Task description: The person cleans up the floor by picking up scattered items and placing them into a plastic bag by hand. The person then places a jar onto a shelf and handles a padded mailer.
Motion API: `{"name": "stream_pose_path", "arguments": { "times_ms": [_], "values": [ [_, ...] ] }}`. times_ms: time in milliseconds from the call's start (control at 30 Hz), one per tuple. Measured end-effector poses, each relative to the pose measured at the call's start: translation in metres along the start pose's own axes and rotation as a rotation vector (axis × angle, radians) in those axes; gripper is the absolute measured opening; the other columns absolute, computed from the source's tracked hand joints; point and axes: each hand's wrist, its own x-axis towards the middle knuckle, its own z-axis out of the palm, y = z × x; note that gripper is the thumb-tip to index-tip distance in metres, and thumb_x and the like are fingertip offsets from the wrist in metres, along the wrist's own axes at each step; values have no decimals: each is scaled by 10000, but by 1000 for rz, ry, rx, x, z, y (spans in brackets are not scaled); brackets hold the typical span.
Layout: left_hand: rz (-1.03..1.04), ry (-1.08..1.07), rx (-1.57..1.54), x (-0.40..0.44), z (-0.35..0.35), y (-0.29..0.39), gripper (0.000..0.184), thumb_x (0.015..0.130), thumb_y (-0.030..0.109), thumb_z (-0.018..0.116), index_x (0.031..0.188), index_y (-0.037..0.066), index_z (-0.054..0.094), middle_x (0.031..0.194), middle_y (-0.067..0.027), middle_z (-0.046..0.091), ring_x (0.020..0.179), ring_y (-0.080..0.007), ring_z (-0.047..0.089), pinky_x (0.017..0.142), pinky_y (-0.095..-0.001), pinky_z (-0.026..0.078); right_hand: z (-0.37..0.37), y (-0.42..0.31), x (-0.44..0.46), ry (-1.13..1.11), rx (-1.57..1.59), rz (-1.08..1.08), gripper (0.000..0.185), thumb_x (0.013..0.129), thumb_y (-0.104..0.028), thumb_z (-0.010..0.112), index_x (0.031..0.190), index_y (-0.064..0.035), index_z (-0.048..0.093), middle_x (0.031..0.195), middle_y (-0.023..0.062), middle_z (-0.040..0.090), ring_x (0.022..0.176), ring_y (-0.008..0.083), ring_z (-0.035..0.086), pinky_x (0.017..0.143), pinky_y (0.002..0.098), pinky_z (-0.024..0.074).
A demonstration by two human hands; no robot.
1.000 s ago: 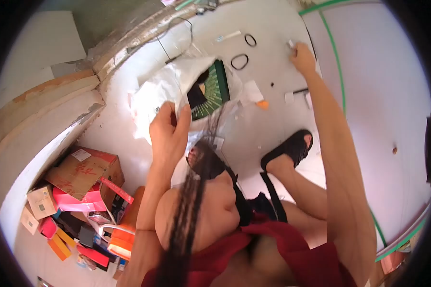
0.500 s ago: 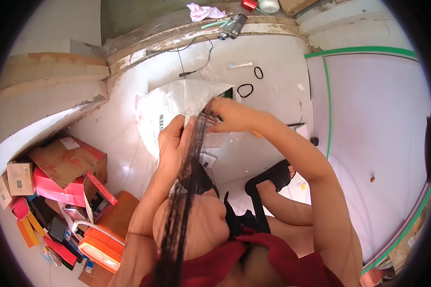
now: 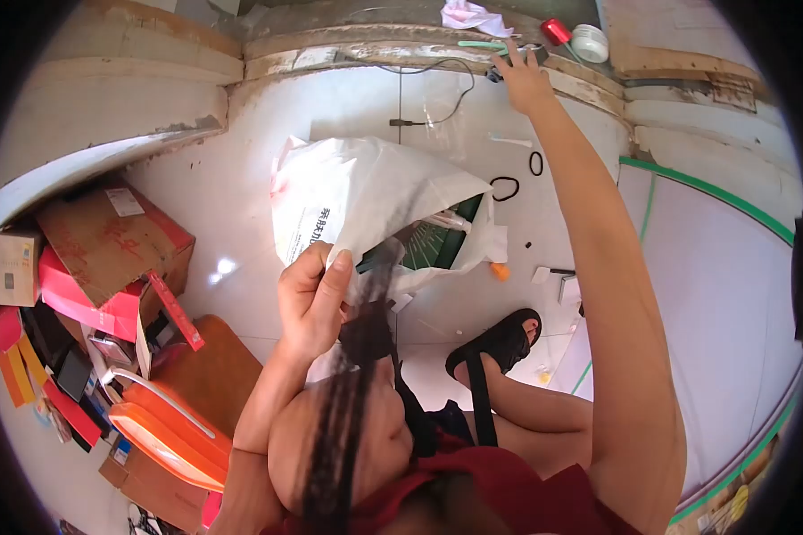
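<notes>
A white plastic bag (image 3: 330,183) with dark printed characters lies on the tiled floor, its mouth facing right. My left hand (image 3: 312,299) pinches the bag's near edge between thumb and fingers. Inside the mouth shows a green patterned item (image 3: 433,248), with a clear plastic piece (image 3: 451,219) on it. Far from the bag, my right hand (image 3: 524,80) reaches to the ledge at the top, fingers spread over a dark object (image 3: 500,71), beside a light green strip (image 3: 482,45). Whether the fingers touch the object is hard to tell.
Cardboard boxes (image 3: 107,241) and an orange bag (image 3: 165,437) stand at left. Black loops (image 3: 505,188), a cable (image 3: 401,122) and an orange scrap (image 3: 500,270) lie on the floor. The ledge holds a pink cloth (image 3: 473,18) and a white jar (image 3: 590,43). A green-edged panel (image 3: 714,294) is at right.
My right hand went from the right side of the floor to the bag mouth, then up to the ledge. A clear plastic piece now shows in the bag. My left hand still holds the bag.
</notes>
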Motion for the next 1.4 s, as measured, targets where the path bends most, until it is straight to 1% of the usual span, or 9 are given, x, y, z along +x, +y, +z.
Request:
{"name": "stream_pose_path", "arguments": {
  "times_ms": [300, 433, 567, 733, 867, 967, 1067, 1167, 1400],
  "values": [
    [-68, -79, -61, 5, 3, 17, 254, 953, 187, 495, 746, 40, 504, 676, -13, 480, 506, -60, 453, 430, -207, 364, -16, 21, -61, 534, 255, -33, 283, 835, -122, 549, 1114, -92, 588, 1072, 82, 634, 1048, 320, 581, 724, 323, 536],
    [-35, -21, -6, 10, 6, 9, 283, 951, 174, 511, 705, 40, 475, 607, 37, 425, 575, -37, 344, 509, -219, 317, -88, 8, -134, 286, 1264, 286, 330, 823, -219, 665, 1080, -28, 587, 702, 39, 613, 639, 112, 578, 602, 225, 474],
    [-49, 11, -25, 17, 17, 12, 314, 947, 201, 525, 671, 71, 451, 592, 32, 443, 506, -30, 356, 451, -202, 330, -137, -78, -201, -171, 1670, 386, 431, 792, -255, 716, 1121, -17, 569, 755, 29, 624, 712, 99, 582, 642, 233, 475],
    [-85, -10, -60, 16, 21, 15, 268, 948, 159, 517, 710, 50, 463, 571, 14, 455, 412, -43, 397, 353, -208, 307, -129, -62, -177, 29, 1387, -224, 297, 801, -278, 699, 970, -37, 655, 807, 57, 655, 695, 132, 579, 665, 265, 476],
    [-72, -37, -99, 16, 24, 19, 262, 958, 153, 496, 718, 51, 472, 580, 21, 455, 430, -27, 400, 370, -200, 317, -88, 16, -109, -217, 1428, 87, 255, 886, -252, 586, 909, -7, 650, 854, 38, 638, 786, 96, 579, 685, 256, 453],
    [-56, -171, 95, 13, 19, 16, 249, 936, 149, 515, 718, 36, 470, 576, -36, 457, 446, -121, 445, 419, -264, 353, -24, 86, -32, 382, 924, 76, 328, 780, -258, 697, 993, -15, 639, 943, 140, 656, 850, 225, 619, 770, 347, 484],
    [-2, -316, 472, 6, 12, 15, 171, 815, 128, 549, 726, 10, 464, 654, -176, 427, 604, -368, 455, 528, -395, 367, -2, 158, 40, 342, 435, 154, 673, 713, -313, 752, 1259, -45, 464, 1228, 247, 501, 1095, 375, 523, 925, 434, 431],
    [127, -361, 556, -6, 5, 6, 221, 892, 68, 534, 678, 10, 529, 547, -48, 485, 493, -135, 478, 464, -289, 352, 15, 199, 83, 170, 142, 140, 965, 673, -504, 741, 1413, -79, 289, 1407, 319, 270, 1267, 439, 361, 1038, 440, 343],
    [-110, -220, 519, -45, 7, -6, 147, 870, 52, 551, 733, 4, 533, 610, -92, 497, 508, -213, 490, 469, -316, 374, 55, 239, 146, -188, 184, 335, 1192, 586, -849, 517, 1470, -134, 160, 1451, 294, 214, 1364, 423, 186, 1085, 497, 232]
  ]
}}
